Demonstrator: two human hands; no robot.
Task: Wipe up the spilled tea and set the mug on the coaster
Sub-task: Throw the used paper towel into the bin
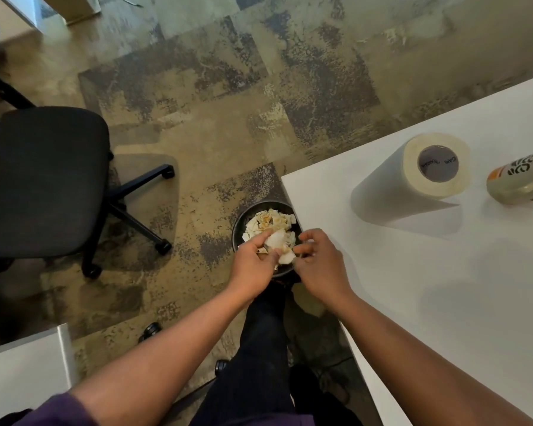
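Purple cloth of a sleeve [43, 407] shows at the near left edge, and from there two bare forearms reach forward over dark trouser legs toward the floor beside the white tabletop [443, 287]. The left hand [253, 259] has its fingers curled round a crumpled, tea-stained wad of white paper towel [279, 245], and the right hand [316, 259] pinches the same wad from the other side with bent fingertips; both seem to be pressing it down or letting it go. Directly under them, just beyond the near corner of the tabletop, stands a round black waste bin [239, 229] already heaped with stained paper, which is likely why the hands are held low and close together over it: the used wipe is being thrown away. Farther off and to the right, on the tabletop, a white paper towel roll [413, 176] lies on its side with its loose end trailing. Beyond it, at the right edge, the cream printed ceramic mug [520, 176] lies tipped over, well apart from both hands. No coaster is in sight. To the far left a black office chair [43, 186] sits on mottled carpet.
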